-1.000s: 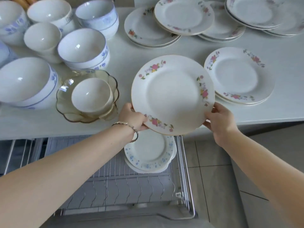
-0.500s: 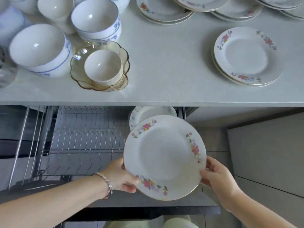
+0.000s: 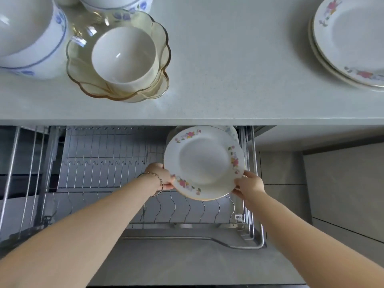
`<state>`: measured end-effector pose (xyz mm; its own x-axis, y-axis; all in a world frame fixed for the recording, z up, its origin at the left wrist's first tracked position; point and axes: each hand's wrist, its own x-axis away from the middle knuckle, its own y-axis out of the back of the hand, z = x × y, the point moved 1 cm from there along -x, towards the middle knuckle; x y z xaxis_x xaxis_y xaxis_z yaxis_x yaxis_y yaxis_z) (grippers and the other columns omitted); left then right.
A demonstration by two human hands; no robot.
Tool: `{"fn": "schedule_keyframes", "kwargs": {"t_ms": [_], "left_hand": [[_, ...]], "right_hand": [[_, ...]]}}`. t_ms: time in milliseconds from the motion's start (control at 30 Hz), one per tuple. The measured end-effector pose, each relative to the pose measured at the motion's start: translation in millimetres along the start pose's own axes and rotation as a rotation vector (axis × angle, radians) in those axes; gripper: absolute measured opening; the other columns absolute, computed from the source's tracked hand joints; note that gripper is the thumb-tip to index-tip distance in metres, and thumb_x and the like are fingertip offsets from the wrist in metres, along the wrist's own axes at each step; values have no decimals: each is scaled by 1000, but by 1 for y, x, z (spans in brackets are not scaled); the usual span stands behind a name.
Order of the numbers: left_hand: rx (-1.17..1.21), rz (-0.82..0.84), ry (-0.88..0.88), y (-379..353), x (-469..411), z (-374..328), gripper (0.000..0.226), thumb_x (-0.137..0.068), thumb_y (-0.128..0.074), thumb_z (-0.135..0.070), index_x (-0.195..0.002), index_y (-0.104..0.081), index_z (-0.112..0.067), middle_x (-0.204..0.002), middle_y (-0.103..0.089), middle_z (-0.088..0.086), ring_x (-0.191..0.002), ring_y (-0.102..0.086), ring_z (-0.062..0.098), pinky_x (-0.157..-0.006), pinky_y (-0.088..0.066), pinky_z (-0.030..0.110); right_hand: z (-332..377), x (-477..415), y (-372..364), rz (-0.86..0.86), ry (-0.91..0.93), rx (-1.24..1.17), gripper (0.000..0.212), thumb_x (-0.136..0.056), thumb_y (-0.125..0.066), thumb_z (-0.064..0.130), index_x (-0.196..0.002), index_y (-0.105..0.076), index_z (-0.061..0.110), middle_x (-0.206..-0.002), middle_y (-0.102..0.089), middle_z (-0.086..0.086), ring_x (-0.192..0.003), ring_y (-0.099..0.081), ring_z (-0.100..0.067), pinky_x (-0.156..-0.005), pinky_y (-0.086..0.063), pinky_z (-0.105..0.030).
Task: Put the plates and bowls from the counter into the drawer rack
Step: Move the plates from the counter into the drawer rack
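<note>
Gripping one plate [image 3: 204,163], white with a flowered rim, both hands are holding it over the right end of the rack [image 3: 104,163], just below the counter [image 3: 228,69] edge.

- Left hand [image 3: 162,175]: is pinching the plate's lower-left rim, with its fingers curling round the edge. A bracelet [image 3: 158,180] is sitting on that wrist.
- Right hand [image 3: 248,185]: is clasping the lower-right rim, with its fingers tucking underneath, mostly out of sight.
- Plate: is lying between the two hands and reaching up and away from them, its face tilting toward the camera.
- Rear plate [image 3: 231,130]: is standing in the rack's back right corner, blue-rimmed. The held plate's far rim is overlapping it, but whether the two are touching cannot be told.

Items sitting on the counter:
- Small bowl [image 3: 124,55]: is resting inside an amber glass dish [image 3: 83,65] at the left.
- Blue bowl [image 3: 27,34]: is standing just beside the dish, further left, and is partly cut off by the frame.
- Stack [image 3: 349,38]: flowered plates are lying at the far right, well apart from the dish.
</note>
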<state>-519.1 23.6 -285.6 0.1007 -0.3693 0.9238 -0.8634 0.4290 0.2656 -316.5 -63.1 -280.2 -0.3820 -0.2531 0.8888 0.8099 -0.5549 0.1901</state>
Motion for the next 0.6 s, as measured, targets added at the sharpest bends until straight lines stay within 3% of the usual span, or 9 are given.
{"fn": "schedule_keyframes", "kwargs": {"t_ms": [33, 133, 233, 300, 367, 400, 467, 600], "left_hand": [[-1, -16, -14, -1, -10, -5, 28, -83, -59, 9, -110, -56, 2, -118, -64, 20, -103, -66, 30, -79, -57, 33], [-39, -68, -51, -5, -32, -17, 29, -85, -57, 7, -113, -55, 0, -122, -61, 20, -109, -63, 33, -84, -57, 38], [-75, -95, -59, -8, -50, -24, 30, -85, -57, 5, -115, -54, 0, -126, -59, 19, -112, -61, 34, -85, -57, 41], [-118, -135, -75, -9, -60, -27, 30, -87, -57, 3, -117, -54, 1, -126, -59, 18, -111, -61, 35, -86, -57, 41], [-193, -210, -116, -11, -68, -28, 29, -87, -57, 1, -116, -54, 0, -125, -60, 18, -110, -61, 35, -91, -54, 42], [-236, -257, -139, -13, -70, -28, 29, -87, -56, -1, -116, -54, 1, -125, -60, 17, -112, -60, 35, -94, -52, 40], [-302, -321, -172, -19, -70, -28, 31, -87, -57, -3, -117, -54, 1, -125, -59, 17, -115, -57, 33, -98, -48, 35], [-306, -364, -176, -29, -70, -30, 35, -87, -57, -6, -122, -55, -3, -129, -52, 18, -112, -58, 32, -94, -46, 33]], "right_hand": [[1, -8, -4, -8, 10, -8, 53, -84, -34, -20, -126, -54, 5, -101, -58, -13, -75, -58, -27, -46, -56, -21], [-2, -30, -13, -64, 26, -16, 50, -83, -37, -19, -122, -58, 4, -99, -59, -11, -84, -57, -28, -69, -56, -32], [-3, -44, -20, -101, 51, 48, 42, -81, -41, -13, -113, -62, 4, -80, -61, -5, -81, -53, -23, -89, -54, -45], [-3, -51, -24, -127, 63, 98, 45, -79, -45, -10, -118, -60, 7, -71, -59, -1, -79, -53, -23, -96, -49, -50], [-3, -53, -27, -137, 54, 138, 48, -81, -46, -9, -126, -55, 9, -79, -60, -6, -75, -53, -24, -90, -53, -47], [-3, -53, -28, -140, 56, 164, 48, -83, -45, -9, -127, -53, 9, -84, -58, -9, -69, -52, -23, -77, -55, -41], [-6, -56, -28, -178, 90, 255, 45, -85, -42, -9, -125, -54, 8, -90, -58, -11, -63, -48, -23, -52, -40, -25], [-12, -62, -31, -220, 128, 388, 37, -82, -42, -5, -115, -57, 5, -111, -65, -16, -78, -51, -25, -47, -28, -19]]}}
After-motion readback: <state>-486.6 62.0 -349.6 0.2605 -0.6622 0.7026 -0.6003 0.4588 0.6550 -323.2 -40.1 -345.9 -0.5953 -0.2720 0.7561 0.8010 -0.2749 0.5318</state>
